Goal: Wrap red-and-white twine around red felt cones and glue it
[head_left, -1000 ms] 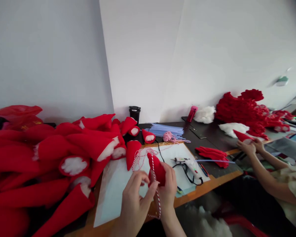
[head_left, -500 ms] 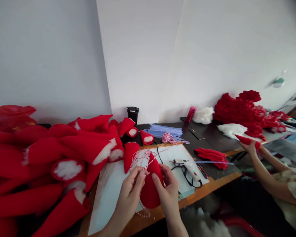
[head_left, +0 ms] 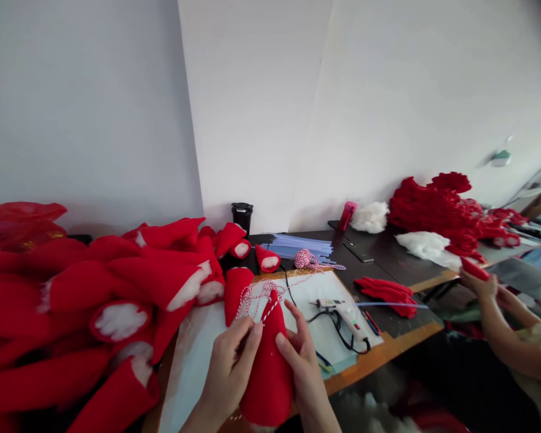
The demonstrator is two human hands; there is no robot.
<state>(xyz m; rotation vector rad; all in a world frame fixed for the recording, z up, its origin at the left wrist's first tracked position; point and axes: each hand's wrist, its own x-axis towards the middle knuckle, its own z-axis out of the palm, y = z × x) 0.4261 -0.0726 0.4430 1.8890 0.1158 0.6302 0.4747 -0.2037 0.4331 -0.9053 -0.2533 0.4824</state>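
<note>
A red felt cone (head_left: 268,379) stands upright between my hands, its tip pointing away from me. My left hand (head_left: 234,364) pinches the red-and-white twisted cord (head_left: 270,310) on the cone's left side; the cord runs up to the tip. My right hand (head_left: 300,349) grips the cone's right side, thumb on its front and index finger raised. Loose loops of the same cord lie behind the tip, beside another red cone (head_left: 237,288). The cord's ball (head_left: 303,258) rests farther back.
Stuffed red cones (head_left: 81,282) are heaped at the left. A glue gun (head_left: 342,313) with a black cable lies right of my hands, near red felt pieces (head_left: 388,293). Behind are glue sticks (head_left: 297,245) and a black cup (head_left: 242,218). Another person's hands (head_left: 484,288) hold red felt at the right.
The cone has come lower and nearer, showing more of its front. The cord now lies against its tip. My right index finger has lifted. The other person's hands have moved right.
</note>
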